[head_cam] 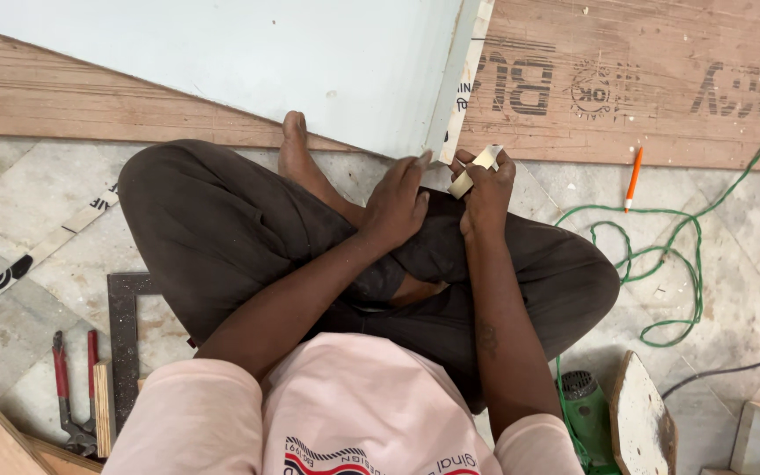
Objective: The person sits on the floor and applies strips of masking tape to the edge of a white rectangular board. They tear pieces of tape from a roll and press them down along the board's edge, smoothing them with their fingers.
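I sit cross-legged on the floor in front of a white laminated board (248, 62) lying on a plywood sheet (644, 88). My left hand (395, 204) rests with its fingertips against the board's near corner edge, holding nothing that I can see. My right hand (486, 193) is closed on a small cream-coloured strip of edge tape (477, 169), held just right of the corner. A pale edge band (461, 84) runs up along the board's right side.
An orange pencil (633, 179) lies on the floor to the right. A green cable (670, 264) loops across the tiles toward a green power tool (588, 413). At left lie red-handled pliers (70, 387), a metal square (123, 339) and a loose tape strip (37, 255).
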